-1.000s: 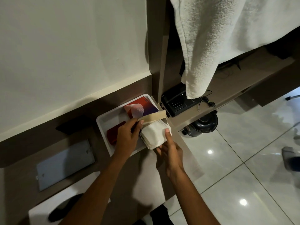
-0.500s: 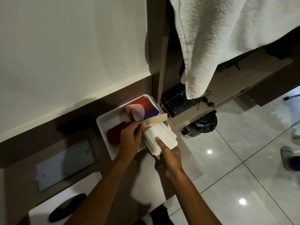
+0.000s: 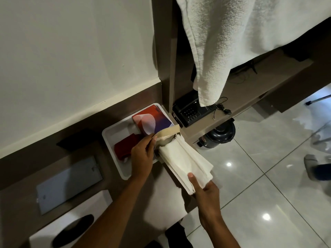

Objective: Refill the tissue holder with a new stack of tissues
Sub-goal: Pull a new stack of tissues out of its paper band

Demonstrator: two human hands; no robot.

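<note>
My left grip (image 3: 142,156) pinched the flap (image 3: 168,131) up so the opening stayed clear, while my right grip (image 3: 204,188) pinched the tissues' (image 3: 184,158) near end.

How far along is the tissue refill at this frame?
Early. Done: a pack's beige flap is open, held back by the left hand. In hand: the right hand grips a white tissue stack, part of it out of the pack above the white tray. Left: load the stack into the white holder with the dark oval slot at the lower left.
</note>
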